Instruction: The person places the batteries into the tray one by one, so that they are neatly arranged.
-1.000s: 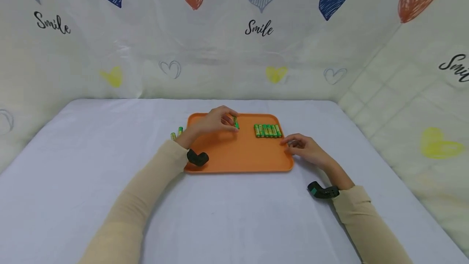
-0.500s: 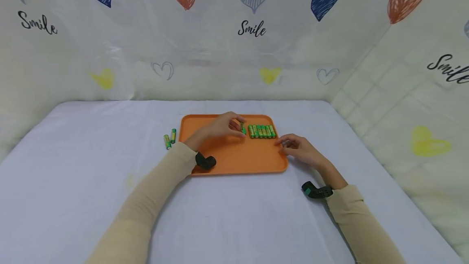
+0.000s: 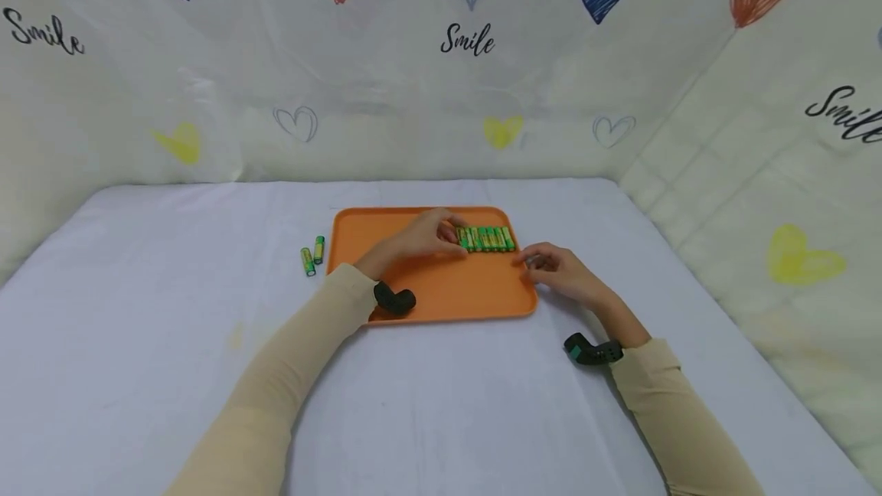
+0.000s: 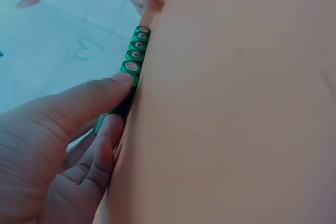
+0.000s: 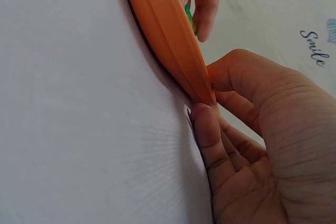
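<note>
My left hand (image 3: 425, 236) pinches a green AA-style battery (image 3: 462, 239) between thumb and fingers. That battery stands against the left end of a neat row of batteries (image 3: 492, 239), which lie side by side on the orange tray (image 3: 441, 289). In the left wrist view, the row's round ends (image 4: 137, 45) run away from the thumb, and the fingers partly cover the held battery. At the tray's right edge, my right hand (image 3: 565, 272) touches the rim with loosely bent fingers; the right wrist view shows its thumb and index finger beside the tray rim (image 5: 168, 30).
Two loose batteries, a nearer one (image 3: 308, 261) and one beside it (image 3: 319, 249), lie on the white tablecloth (image 3: 207, 312) left of the tray. A patterned curtain (image 3: 386, 106) with hearts and "Smile" lettering hangs behind the table. Each wrist wears a black strap device (image 3: 594, 349).
My left hand has moved right across the tray with the battery, bringing it down beside the row. The right hand stays at the tray's edge. The head view has shifted slightly.
</note>
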### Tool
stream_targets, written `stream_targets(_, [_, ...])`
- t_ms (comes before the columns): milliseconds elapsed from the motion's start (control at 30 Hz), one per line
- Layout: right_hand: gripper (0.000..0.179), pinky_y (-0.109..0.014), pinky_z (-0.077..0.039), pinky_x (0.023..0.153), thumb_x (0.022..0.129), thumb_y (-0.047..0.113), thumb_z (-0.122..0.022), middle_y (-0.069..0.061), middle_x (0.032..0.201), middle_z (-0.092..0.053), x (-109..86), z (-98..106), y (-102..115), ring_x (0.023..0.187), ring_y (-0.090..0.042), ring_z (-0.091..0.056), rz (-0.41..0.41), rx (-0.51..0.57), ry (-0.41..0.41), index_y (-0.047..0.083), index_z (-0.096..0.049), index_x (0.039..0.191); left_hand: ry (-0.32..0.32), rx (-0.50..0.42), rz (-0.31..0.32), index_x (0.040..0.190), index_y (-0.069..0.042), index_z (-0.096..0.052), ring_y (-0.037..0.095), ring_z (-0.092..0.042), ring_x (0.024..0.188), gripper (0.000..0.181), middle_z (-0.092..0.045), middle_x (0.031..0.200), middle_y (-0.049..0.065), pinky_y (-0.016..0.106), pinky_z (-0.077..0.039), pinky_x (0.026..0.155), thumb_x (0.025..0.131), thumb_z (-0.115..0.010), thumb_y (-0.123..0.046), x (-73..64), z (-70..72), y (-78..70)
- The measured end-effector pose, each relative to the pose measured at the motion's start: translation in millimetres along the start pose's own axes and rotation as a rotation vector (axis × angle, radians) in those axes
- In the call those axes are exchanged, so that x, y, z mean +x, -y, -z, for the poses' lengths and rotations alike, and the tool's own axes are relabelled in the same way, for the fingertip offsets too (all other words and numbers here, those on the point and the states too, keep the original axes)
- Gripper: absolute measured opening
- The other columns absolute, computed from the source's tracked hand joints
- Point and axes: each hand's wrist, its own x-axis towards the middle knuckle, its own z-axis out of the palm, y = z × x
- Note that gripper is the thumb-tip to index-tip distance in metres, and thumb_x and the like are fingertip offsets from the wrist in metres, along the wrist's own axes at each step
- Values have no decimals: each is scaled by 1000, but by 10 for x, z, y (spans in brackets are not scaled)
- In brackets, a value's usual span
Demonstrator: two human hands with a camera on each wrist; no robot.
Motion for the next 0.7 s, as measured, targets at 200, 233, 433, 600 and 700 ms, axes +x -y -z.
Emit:
stream_targets(200, [28, -23, -45, 74, 88, 13, -62, -13, 119, -60, -7, -7, 39, 91, -19, -51, -18, 14, 9, 5, -59, 116, 10, 24, 32, 129, -8, -52, 15, -60, 87, 56, -60, 108, 7, 25, -52, 74, 79, -75, -21, 5, 2, -3])
stream_targets(233, [28, -22, -45, 74, 88, 13, -62, -14, 119, -60, -4, -4, 47, 91, -19, -51, -22, 16, 8, 5, -59, 116, 9, 33, 32, 129, -8, -52, 15, -60, 88, 57, -59, 111, 6, 25, -51, 76, 79, -75, -21, 5, 11, -14])
stream_targets(433, [29, -21, -45, 74, 88, 12, -61, -15, 120, -60, -4, -6, 65, 91, -17, -51, -15, 25, 10, 4, -58, 116, 22, 28, 42, 135, -7, -44, 16, -58, 95, 64, -52, 127, 7, 26, -50, 85, 79, -74, -20, -11, 41, -47])
stream_targets(600, [29, -20, -45, 73, 88, 12, -62, -16, 119, -59, -5, -17, 47, 90, -14, -52, -4, 32, 9, 3, -59, 116, 27, -30, 50, 141, -7, -34, 18, -58, 97, 74, -46, 131, 10, 27, -49, 87, 79, -74, -17, -44, 49, -48])
stream_targets(700, [30, -20, -45, 72, 88, 13, -63, -18, 119, -59, -4, -18, 39, 89, -12, -52, 6, 39, 10, 2, -59, 116, 30, -50, 52, 141, -7, -32, 19, -58, 98, 77, -46, 131, 11, 28, -49, 87, 79, -75, -16, -65, 57, -42])
